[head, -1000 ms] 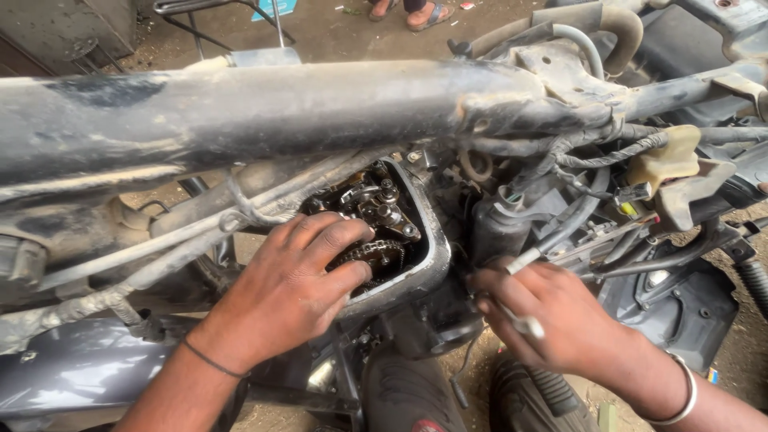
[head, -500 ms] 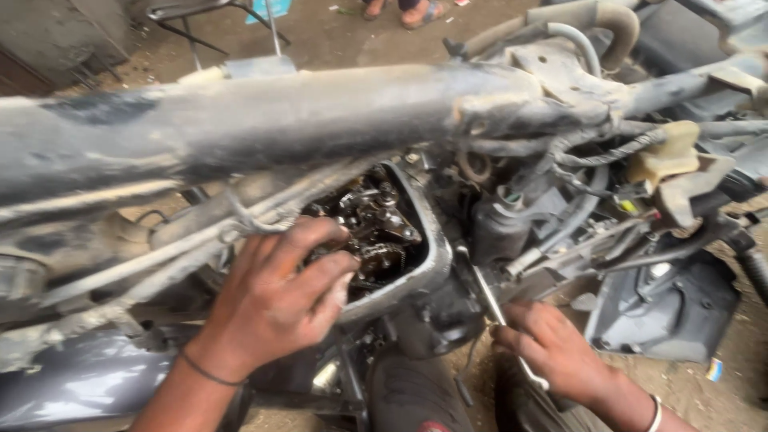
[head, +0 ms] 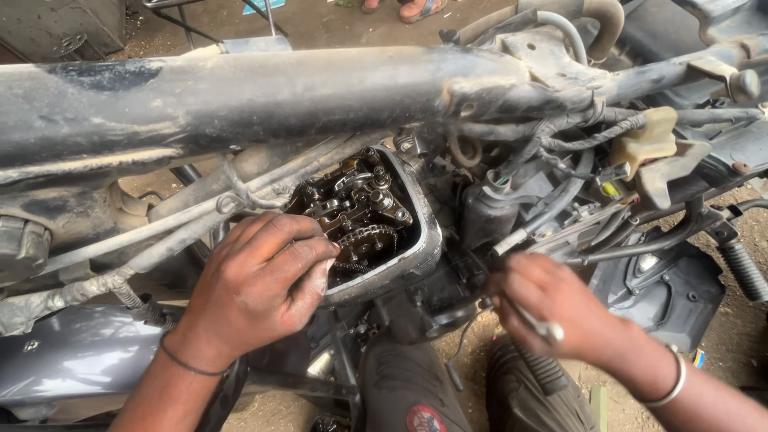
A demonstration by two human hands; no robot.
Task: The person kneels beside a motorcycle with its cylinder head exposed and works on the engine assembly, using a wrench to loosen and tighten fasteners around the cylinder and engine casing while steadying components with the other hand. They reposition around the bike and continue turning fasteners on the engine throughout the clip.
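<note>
Left hand: the left hand (head: pixel 258 286) lay with fingers curled loosely together on the rim of the open, oily metal cylinder head (head: pixel 362 216), clamping nothing.
Right hand: the right hand (head: pixel 550 308) was closed around a slim silver metal tool (head: pixel 542 326), just right of the head.
Engine: chain and sprocket (head: pixel 366 238) sat exposed inside.
Above: a dusty grey frame tube (head: pixel 240 96) crossed overhead.

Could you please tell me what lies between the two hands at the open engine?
In the head view, the engine opening's metal rim and dark engine casing lie between the left hand and right hand.
</note>
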